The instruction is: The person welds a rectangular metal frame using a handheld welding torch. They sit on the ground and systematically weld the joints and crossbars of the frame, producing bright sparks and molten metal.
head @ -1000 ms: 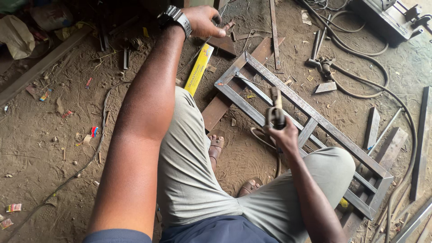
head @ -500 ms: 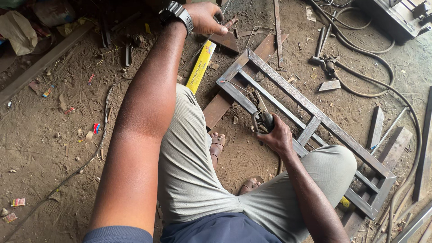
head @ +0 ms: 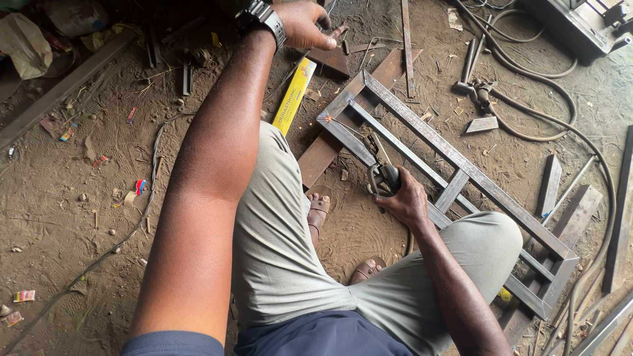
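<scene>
The welding holder (head: 381, 173) is gripped in the right hand (head: 407, 201), just beyond the bent right knee, and its clamp is aimed at the near rail of a long metal frame (head: 455, 158) that lies flat on the dirt floor (head: 79, 198); the fingers are clenched round the handle, seemingly so that the tip can be steadied against the steel, and tiny sparks are seen near the frame's near-left corner. A cable is seen trailing from beneath that hand toward the legs. The frame is laid across flat boards (head: 330, 148), apparently to keep it off the dirt and level. Between the knees two sandals (head: 320, 209) are planted on the floor, which suits a low crouch close to the work. Further off, beside the left thigh, a yellow box (head: 294, 94) is laid at an angle, near the frame's corner and within easy reach. The left hand (head: 300, 21), with a wristwatch (head: 262, 18) on its wrist, is stretched far forward to the top edge of the view; its fingers are curled downward above a scrap of dark metal (head: 333, 59), but whether anything is grasped cannot be told. Beyond the frame, thick hoses (head: 527, 62) and loose steel offcuts (head: 548, 184) are scattered over the floor.
</scene>
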Action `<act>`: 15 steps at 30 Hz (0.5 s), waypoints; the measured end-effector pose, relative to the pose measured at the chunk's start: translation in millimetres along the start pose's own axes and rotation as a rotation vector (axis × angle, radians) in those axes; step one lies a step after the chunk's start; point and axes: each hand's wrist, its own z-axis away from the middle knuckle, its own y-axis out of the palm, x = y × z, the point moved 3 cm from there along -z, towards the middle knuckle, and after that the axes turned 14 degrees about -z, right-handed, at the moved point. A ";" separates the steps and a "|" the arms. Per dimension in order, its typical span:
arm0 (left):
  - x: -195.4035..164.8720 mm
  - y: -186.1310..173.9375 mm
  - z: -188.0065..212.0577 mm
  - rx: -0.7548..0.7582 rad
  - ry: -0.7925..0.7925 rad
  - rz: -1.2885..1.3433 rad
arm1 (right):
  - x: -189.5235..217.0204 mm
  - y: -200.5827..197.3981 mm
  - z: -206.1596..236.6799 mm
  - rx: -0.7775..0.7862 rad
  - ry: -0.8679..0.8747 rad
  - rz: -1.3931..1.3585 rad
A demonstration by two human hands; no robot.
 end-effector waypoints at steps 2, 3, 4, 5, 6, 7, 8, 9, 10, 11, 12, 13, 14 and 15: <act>-0.4 -0.6 3.2 0.013 -0.020 0.000 | -0.4 0.5 -0.7 0.001 0.000 0.000; -0.5 -1.0 4.8 0.032 -0.040 0.013 | -0.8 0.7 -1.0 0.001 0.003 -0.002; -0.3 -1.3 6.0 0.050 -0.059 0.026 | -1.4 1.0 -1.3 0.002 0.006 -0.004; -0.6 -1.7 7.3 0.047 -0.060 0.035 | -2.0 1.3 -1.4 0.002 0.008 -0.006; -0.6 -1.7 8.2 0.044 -0.061 0.044 | -2.4 1.6 -1.4 0.005 0.006 -0.005; -0.4 -1.5 8.6 0.041 -0.062 0.053 | -2.7 2.1 -1.3 0.008 0.003 -0.003; -0.4 -1.0 8.4 0.036 -0.057 0.049 | -2.9 2.3 -1.3 0.011 0.001 -0.002; -0.3 -0.2 7.9 0.032 -0.052 0.044 | -2.6 2.0 -1.2 0.010 -0.008 -0.005; 0.0 0.8 7.1 0.027 -0.047 0.040 | -1.8 1.7 -1.2 0.009 -0.018 -0.008; 0.1 1.6 6.2 0.019 -0.043 0.035 | -0.5 1.3 -1.2 0.008 -0.027 -0.011; 0.3 2.3 5.3 0.010 -0.038 0.031 | 0.7 1.0 -1.1 0.013 -0.013 -0.009; 0.6 2.3 4.8 0.002 -0.033 0.026 | 2.7 0.5 -1.5 0.019 0.001 -0.008; 0.8 3.3 4.8 0.013 -0.033 0.029 | 4.7 0.0 -0.3 0.024 0.017 -0.006; 2.1 3.1 4.3 0.023 -0.033 0.032 | 8.2 -1.4 0.2 0.020 0.005 -0.008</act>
